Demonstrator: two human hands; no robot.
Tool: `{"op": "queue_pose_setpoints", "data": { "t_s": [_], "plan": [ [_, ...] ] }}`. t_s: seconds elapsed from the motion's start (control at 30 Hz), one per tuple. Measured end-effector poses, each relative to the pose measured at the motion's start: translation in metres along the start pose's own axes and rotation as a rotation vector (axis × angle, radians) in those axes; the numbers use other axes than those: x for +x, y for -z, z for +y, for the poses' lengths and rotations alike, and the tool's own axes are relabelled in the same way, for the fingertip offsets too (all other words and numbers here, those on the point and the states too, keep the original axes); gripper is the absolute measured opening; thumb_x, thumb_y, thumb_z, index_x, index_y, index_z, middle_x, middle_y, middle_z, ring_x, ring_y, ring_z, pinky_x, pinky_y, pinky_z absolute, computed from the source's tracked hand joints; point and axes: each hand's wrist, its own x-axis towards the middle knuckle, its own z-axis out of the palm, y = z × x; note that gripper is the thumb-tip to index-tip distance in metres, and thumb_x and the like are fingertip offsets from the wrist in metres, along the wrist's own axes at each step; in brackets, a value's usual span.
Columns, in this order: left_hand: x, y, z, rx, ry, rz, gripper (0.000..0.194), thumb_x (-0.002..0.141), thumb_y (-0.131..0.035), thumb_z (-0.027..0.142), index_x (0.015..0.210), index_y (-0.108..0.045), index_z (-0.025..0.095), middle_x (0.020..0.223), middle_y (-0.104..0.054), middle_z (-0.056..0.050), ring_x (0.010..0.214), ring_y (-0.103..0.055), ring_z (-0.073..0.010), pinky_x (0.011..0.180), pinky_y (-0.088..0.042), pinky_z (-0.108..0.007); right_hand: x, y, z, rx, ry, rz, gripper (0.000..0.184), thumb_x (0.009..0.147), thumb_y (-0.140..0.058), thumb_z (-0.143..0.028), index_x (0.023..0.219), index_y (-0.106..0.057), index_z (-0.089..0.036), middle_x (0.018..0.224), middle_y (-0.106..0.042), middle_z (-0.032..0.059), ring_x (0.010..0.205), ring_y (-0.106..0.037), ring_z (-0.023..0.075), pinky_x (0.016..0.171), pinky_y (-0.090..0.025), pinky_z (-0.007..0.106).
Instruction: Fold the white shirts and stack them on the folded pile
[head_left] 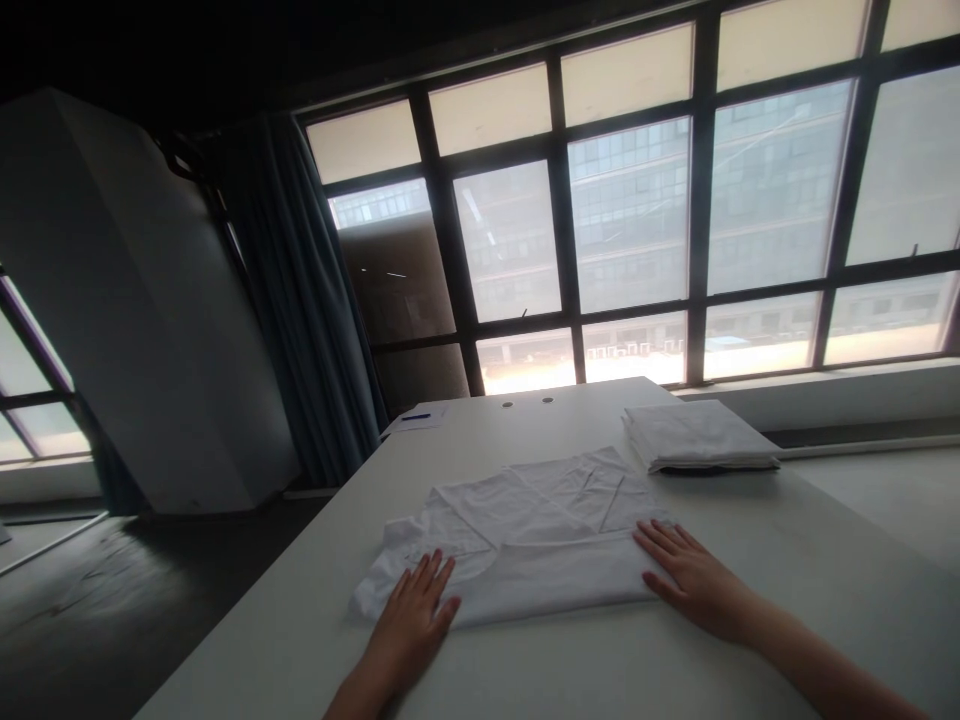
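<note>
A white garment (525,540) lies partly folded and flat on a pale table (787,560). My left hand (415,612) rests palm down on the garment's near left edge, fingers stretched out. My right hand (690,575) lies flat on the garment's near right corner, fingers spread. Neither hand grips the cloth.
A stack of folded white cloth (697,437) sits at the table's far right. A sheet of paper with a blue pen (415,417) lies at the far left corner. Behind are large windows (637,210), a dark curtain (300,290) and a white pillar (127,300). Dark floor lies left of the table.
</note>
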Motion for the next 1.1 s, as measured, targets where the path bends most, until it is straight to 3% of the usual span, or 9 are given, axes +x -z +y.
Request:
{"op": "queue_pose_setpoints", "data": {
  "t_s": [0.17, 0.3, 0.4, 0.5, 0.57, 0.67, 0.87, 1.0, 1.1],
  "plan": [
    [-0.011, 0.025, 0.009, -0.053, 0.041, -0.069, 0.064, 0.098, -0.039, 0.06, 0.156, -0.035, 0.033, 0.164, -0.026, -0.001, 0.151, -0.026, -0.0271, 0.123, -0.02, -0.045, -0.011, 0.025, -0.017, 0.023, -0.037, -0.03, 0.066, 0.093, -0.041, -0.071, 0.146, -0.051, -0.034, 0.153, -0.049, 0.009, 0.141, -0.043, 0.0359, 0.119, -0.014, 0.065],
    [-0.025, 0.063, 0.025, -0.138, 0.07, -0.128, 0.065, 0.084, -0.062, 0.059, 0.14, -0.059, 0.027, 0.151, -0.051, -0.008, 0.14, -0.045, -0.0316, 0.117, -0.031, -0.042, -0.02, 0.053, -0.044, -0.026, -0.056, 0.005, 0.05, 0.093, -0.045, -0.065, 0.092, -0.076, -0.026, 0.095, -0.077, 0.0085, 0.095, -0.07, 0.0289, 0.116, -0.012, 0.067],
    [-0.036, 0.088, 0.036, -0.229, 0.086, -0.166, 0.05, 0.087, -0.056, 0.064, 0.111, -0.073, 0.024, 0.116, -0.074, -0.008, 0.108, -0.066, -0.0284, 0.093, -0.047, -0.034, -0.026, 0.066, -0.062, -0.086, -0.108, -0.06, 0.052, 0.095, -0.046, -0.055, 0.062, -0.068, -0.02, 0.064, -0.07, 0.0067, 0.069, -0.067, 0.023, 0.105, -0.034, 0.057],
    [-0.04, 0.1, 0.037, -0.317, 0.141, -0.307, 0.046, 0.092, -0.048, 0.061, 0.087, -0.071, 0.022, 0.079, -0.076, -0.003, 0.076, -0.07, -0.0237, 0.068, -0.045, -0.029, -0.03, 0.069, -0.066, -0.049, -0.164, -0.136, 0.045, 0.089, -0.054, -0.052, 0.061, -0.065, -0.019, 0.066, -0.069, 0.0091, 0.064, -0.061, 0.0217, 0.07, -0.043, 0.035],
    [-0.035, 0.101, 0.03, -0.349, 0.146, -0.34, 0.04, 0.092, -0.049, 0.056, 0.089, -0.069, 0.022, 0.072, -0.074, -0.001, 0.071, -0.069, -0.0222, 0.065, -0.042, -0.028, -0.027, 0.066, -0.058, 0.037, -0.175, -0.162, 0.043, 0.087, -0.056, -0.054, 0.063, -0.064, -0.019, 0.066, -0.068, 0.0069, 0.059, -0.055, 0.0172, 0.056, -0.033, 0.029],
    [-0.015, 0.093, 0.012, -0.305, 0.133, -0.175, 0.032, 0.09, -0.052, 0.048, 0.102, -0.068, 0.022, 0.084, -0.074, -0.003, 0.079, -0.069, -0.0216, 0.071, -0.043, -0.027, -0.01, 0.057, -0.035, 0.111, -0.154, -0.096, 0.046, 0.091, -0.05, -0.056, 0.064, -0.059, -0.019, 0.063, -0.064, 0.0026, 0.055, -0.046, 0.0129, 0.052, -0.025, 0.027],
    [0.031, 0.07, -0.033, -0.342, 0.131, -0.041, 0.044, 0.085, -0.054, 0.041, 0.122, -0.063, 0.018, 0.124, -0.064, -0.012, 0.11, -0.063, -0.0272, 0.097, -0.043, -0.034, 0.031, 0.03, 0.027, 0.136, -0.227, 0.152, 0.023, 0.089, -0.052, -0.039, 0.079, -0.062, -0.021, 0.076, -0.07, 0.004, 0.068, -0.06, 0.0179, 0.064, -0.04, 0.028],
    [0.045, 0.063, -0.047, -0.428, 0.153, -0.161, 0.039, 0.081, -0.058, 0.044, 0.11, -0.067, 0.019, 0.11, -0.07, -0.009, 0.087, -0.069, -0.0234, 0.078, -0.051, -0.03, 0.051, 0.022, 0.063, 0.211, -0.242, 0.173, 0.03, 0.083, -0.053, -0.029, 0.108, -0.067, -0.019, 0.116, -0.07, 0.0125, 0.106, -0.065, 0.0246, 0.094, -0.046, 0.033],
    [0.051, 0.061, -0.052, -0.491, 0.187, -0.24, 0.042, 0.075, -0.062, 0.047, 0.107, -0.066, 0.02, 0.098, -0.071, -0.006, 0.065, -0.067, -0.0188, 0.057, -0.049, -0.026, 0.065, 0.02, 0.078, 0.228, -0.251, 0.142, 0.042, 0.076, -0.06, -0.025, 0.118, -0.066, -0.018, 0.122, -0.069, 0.0134, 0.11, -0.064, 0.025, 0.099, -0.045, 0.032]
  ]
}}
